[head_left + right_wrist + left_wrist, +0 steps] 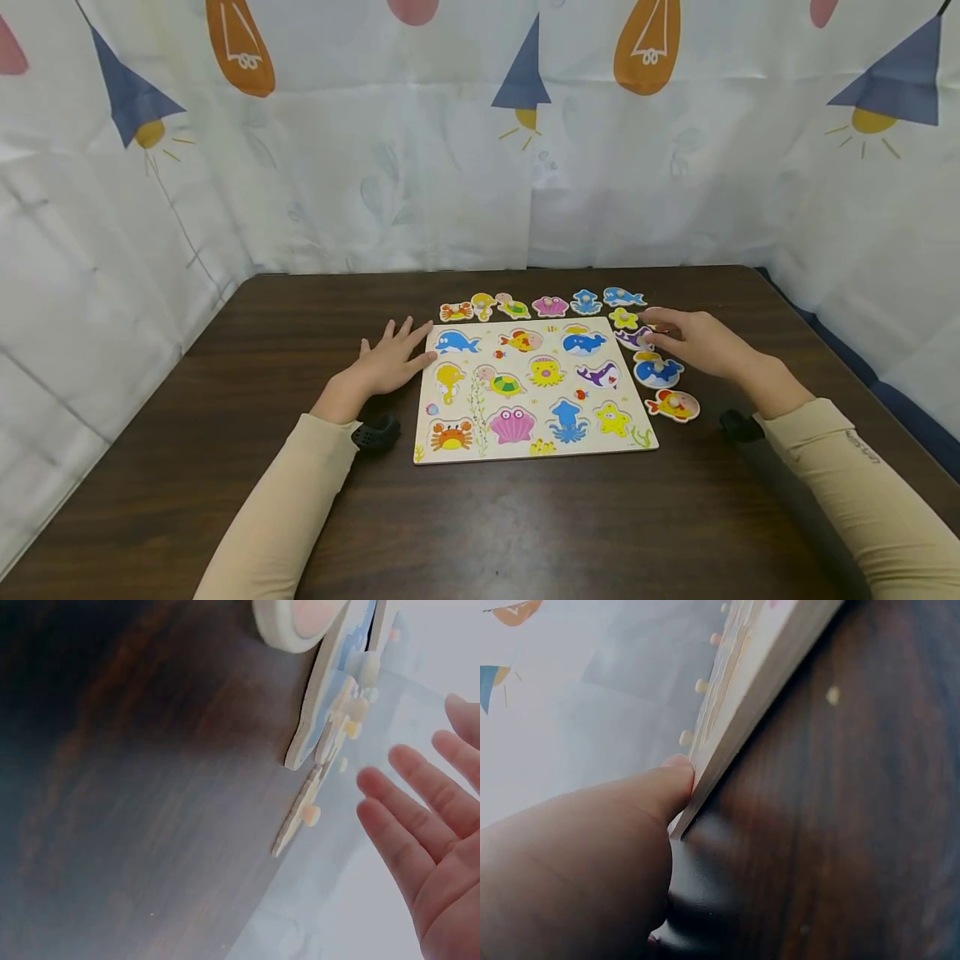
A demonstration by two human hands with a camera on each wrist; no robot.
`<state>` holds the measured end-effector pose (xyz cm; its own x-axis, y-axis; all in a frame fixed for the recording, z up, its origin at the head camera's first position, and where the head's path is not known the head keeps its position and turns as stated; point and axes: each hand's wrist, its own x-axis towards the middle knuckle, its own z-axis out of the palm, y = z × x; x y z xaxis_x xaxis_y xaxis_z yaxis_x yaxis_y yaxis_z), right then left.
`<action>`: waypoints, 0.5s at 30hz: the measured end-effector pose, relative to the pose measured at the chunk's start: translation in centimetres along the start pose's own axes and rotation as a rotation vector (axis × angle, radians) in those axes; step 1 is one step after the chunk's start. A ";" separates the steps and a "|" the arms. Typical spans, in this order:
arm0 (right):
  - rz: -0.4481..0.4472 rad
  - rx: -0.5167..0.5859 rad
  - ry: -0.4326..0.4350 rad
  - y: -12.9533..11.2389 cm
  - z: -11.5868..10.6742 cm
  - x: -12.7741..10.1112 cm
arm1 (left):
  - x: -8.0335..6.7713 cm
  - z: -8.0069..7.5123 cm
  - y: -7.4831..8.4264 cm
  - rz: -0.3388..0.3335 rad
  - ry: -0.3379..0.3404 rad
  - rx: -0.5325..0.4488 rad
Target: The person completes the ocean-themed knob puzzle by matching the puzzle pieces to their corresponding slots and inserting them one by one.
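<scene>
A wooden sea-animal puzzle board (495,456) lies flat on the table, its pictures showing. My left hand (386,364) rests at its left edge with fingers spread; in the left wrist view the thumb touches the board's side (739,739). My right hand (701,340) is over the loose pieces at the board's right, nearest the purple whale piece (630,339) and the yellow starfish piece (624,318). In the right wrist view this hand (442,855) has its fingers extended, holding nothing. Below it lie a blue whale piece (658,372) and a red-and-yellow fish piece (674,406).
Behind the board lie the crab (456,312), seahorse (483,306), turtle (514,308), pink shell (551,307), squid (586,302) and light-blue whale pieces (621,297). The knobbed pieces sit on a dark wooden table (480,533). A printed white curtain (450,192) surrounds it.
</scene>
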<state>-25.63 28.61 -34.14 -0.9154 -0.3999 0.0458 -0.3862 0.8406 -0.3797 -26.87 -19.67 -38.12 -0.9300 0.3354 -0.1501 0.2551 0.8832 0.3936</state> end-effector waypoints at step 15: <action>0.010 0.061 -0.016 0.8 -0.1 1.1 | 0.0 0.3 -0.6 0.005 0.012 0.024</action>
<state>-26.94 28.91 -34.29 -0.9170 -0.3980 0.0272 -0.3693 0.8210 -0.4354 -26.96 -20.06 -38.61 -0.9319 0.3360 -0.1368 0.2659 0.8891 0.3726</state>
